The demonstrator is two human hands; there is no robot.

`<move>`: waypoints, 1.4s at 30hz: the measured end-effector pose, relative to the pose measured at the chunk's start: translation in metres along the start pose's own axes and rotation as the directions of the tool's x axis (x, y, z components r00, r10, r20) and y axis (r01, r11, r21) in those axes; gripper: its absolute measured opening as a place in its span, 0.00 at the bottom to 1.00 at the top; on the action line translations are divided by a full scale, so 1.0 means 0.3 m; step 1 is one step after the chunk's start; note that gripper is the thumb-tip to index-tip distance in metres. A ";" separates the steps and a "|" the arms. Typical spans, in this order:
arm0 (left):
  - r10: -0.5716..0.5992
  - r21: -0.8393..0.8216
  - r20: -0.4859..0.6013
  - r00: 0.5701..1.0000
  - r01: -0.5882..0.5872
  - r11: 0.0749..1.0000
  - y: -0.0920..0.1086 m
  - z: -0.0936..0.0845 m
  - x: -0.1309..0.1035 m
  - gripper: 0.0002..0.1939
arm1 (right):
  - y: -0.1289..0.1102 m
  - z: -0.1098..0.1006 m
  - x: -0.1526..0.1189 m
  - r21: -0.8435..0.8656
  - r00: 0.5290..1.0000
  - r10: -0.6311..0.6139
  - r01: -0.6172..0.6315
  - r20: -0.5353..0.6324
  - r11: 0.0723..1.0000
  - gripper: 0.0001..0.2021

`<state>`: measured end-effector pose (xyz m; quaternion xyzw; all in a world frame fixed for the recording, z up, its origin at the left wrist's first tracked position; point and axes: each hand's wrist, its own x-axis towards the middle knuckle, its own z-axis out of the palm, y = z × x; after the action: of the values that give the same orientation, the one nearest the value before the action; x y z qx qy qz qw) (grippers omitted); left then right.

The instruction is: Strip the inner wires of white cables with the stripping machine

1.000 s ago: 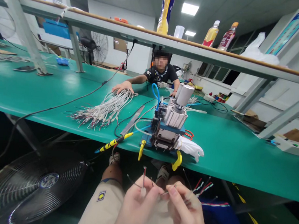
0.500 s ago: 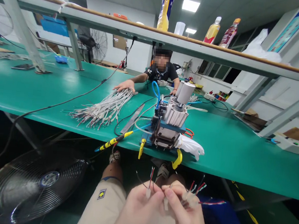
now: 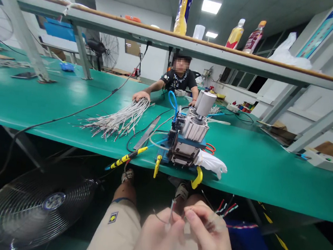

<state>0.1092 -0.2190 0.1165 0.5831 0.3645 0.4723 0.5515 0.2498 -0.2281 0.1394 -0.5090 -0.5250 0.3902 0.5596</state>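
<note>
Low in the view, above my lap, my left hand [image 3: 160, 232] pinches a thin cable end with fine wires [image 3: 173, 206] sticking up; motion blurs it. Close beside it on the right, my right hand [image 3: 207, 233] is closed around several cable ends, whose red, white and dark wires [image 3: 227, 207] fan out to the right. The fingertips of both hands nearly meet. Ahead of them, at the table's front edge, stands a metal pneumatic press [image 3: 190, 135] with yellow-wrapped clamps.
Across the green table [image 3: 253, 165] a person [image 3: 178, 81] has a hand on a bundle of white cables [image 3: 120, 116]. A metal strip [image 3: 147, 133] lies left of the press. A fan [image 3: 54, 200] stands low at left. Bottles [image 3: 235, 34] stand on the overhead shelf [image 3: 215, 47].
My left hand has blurred and lowered slightly, and the wires in my right hand have shifted right. The other person's hand has moved right, and the cable bundle with it.
</note>
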 end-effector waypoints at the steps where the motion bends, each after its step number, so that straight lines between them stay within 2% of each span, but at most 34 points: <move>1: 0.022 0.027 0.026 0.999 -0.023 0.999 -0.007 0.007 0.000 0.21 | -0.004 0.003 -0.001 -0.026 1.000 -0.026 0.026 0.000 0.999 0.11; 4: 0.051 0.108 0.076 0.996 -0.059 0.992 -0.019 0.019 0.001 0.20 | -0.010 0.009 0.002 0.000 1.000 -0.011 0.011 -0.006 1.000 0.11; 7: 0.032 0.183 0.105 0.994 -0.051 0.982 -0.006 0.005 0.008 0.19 | -0.009 -0.001 0.015 0.209 0.980 0.193 -0.199 0.049 0.958 0.13; 9: -0.014 0.168 0.102 0.995 -0.004 0.986 0.016 -0.014 0.014 0.18 | -0.007 -0.017 0.026 0.266 0.957 0.269 -0.288 0.105 0.920 0.14; 10: -0.048 0.138 0.099 0.994 0.034 0.990 0.028 -0.023 0.017 0.17 | -0.006 -0.026 0.031 0.245 0.959 0.258 -0.281 0.120 0.928 0.14; 14: -0.179 -0.016 0.121 0.976 0.183 0.983 0.059 -0.039 0.027 0.11 | -0.011 -0.048 0.043 0.076 0.986 0.102 -0.113 0.131 0.991 0.14; 16: -0.215 -0.059 0.120 0.969 0.223 0.973 0.058 -0.036 0.030 0.09 | -0.015 -0.047 0.043 0.045 0.989 0.079 -0.086 0.128 0.995 0.14; 19: -0.241 -0.069 0.117 0.963 0.250 0.966 0.055 -0.029 0.031 0.09 | -0.014 -0.041 0.038 -0.007 0.992 0.045 -0.045 0.121 0.999 0.14; 22: -0.244 -0.054 0.116 0.963 0.252 0.966 0.072 -0.024 0.030 0.11 | 0.005 -0.034 0.038 -0.091 0.996 -0.051 0.058 0.068 0.994 0.12; 24: -0.242 -0.029 0.127 0.962 0.247 0.968 0.090 -0.020 0.028 0.12 | 0.024 -0.025 0.043 -0.092 0.998 -0.052 0.056 0.037 0.994 0.12; 27: -0.215 0.043 0.163 0.963 0.211 0.977 0.098 -0.022 0.026 0.13 | 0.038 -0.014 0.050 -0.044 0.999 0.041 -0.040 0.032 0.998 0.14; 29: -0.165 0.149 0.168 0.972 0.141 0.979 0.082 -0.041 0.029 0.14 | 0.032 -0.016 0.051 -0.038 0.997 0.064 -0.063 0.048 0.997 0.15; 32: -0.037 0.355 0.195 0.980 -0.035 0.934 0.049 -0.103 0.041 0.16 | 0.008 -0.037 0.045 -0.094 0.983 0.003 0.014 0.183 0.995 0.16; 34: 0.017 0.467 0.264 0.964 -0.143 0.873 0.036 -0.149 0.050 0.14 | -0.005 -0.053 0.042 -0.142 0.959 -0.054 0.097 0.278 0.985 0.15; 36: 0.028 0.531 0.316 0.948 -0.201 0.823 0.030 -0.180 0.053 0.11 | -0.003 -0.059 0.043 -0.161 0.954 -0.073 0.124 0.290 0.979 0.14; 38: 0.075 0.482 0.318 0.945 -0.229 0.846 0.025 -0.188 0.050 0.08 | 0.017 -0.051 0.050 -0.146 0.970 -0.058 0.094 0.235 0.985 0.16; 40: 0.141 0.344 0.275 0.951 -0.234 0.909 0.013 -0.178 0.045 0.04 | 0.048 -0.036 0.058 -0.108 0.989 -0.016 0.033 0.148 0.994 0.19; 42: 0.161 0.197 0.163 0.973 -0.192 0.961 -0.004 -0.163 0.041 0.03 | 0.076 -0.027 0.063 -0.075 0.996 0.033 -0.027 0.077 0.997 0.19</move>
<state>0.0665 -0.1925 0.1146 0.7015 0.3178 0.4343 0.4671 0.2626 -0.2069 0.1212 -0.5213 -0.5528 0.3986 0.5136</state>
